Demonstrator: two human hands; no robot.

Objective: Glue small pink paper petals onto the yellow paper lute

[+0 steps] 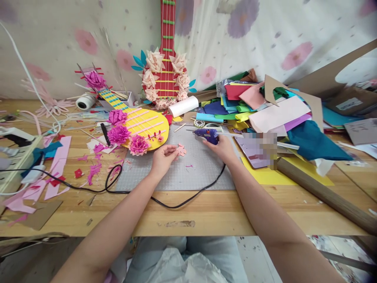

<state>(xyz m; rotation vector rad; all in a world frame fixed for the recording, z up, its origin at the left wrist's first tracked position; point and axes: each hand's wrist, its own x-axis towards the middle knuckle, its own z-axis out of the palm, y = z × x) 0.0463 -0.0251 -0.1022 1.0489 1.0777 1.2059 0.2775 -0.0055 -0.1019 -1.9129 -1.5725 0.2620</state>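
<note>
Gluing seems underway: left hand pinches a paper flower; right hand grips the glue gun, at the flower's two o'clock; next calls for careful aim.

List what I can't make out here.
Head view:
Glue gun: handle mostly hidden by right hand.
Pink paper piece: pinched edge hidden by left hand.
Red craft guitar: neck top cut off by upper edge.
Lilac panel: right part pixelated.
White label: writing too small, blurred.

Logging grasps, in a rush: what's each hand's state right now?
Left hand: closed, pinching a small pink piece.
Right hand: closed, holding the blue glue gun.
</note>
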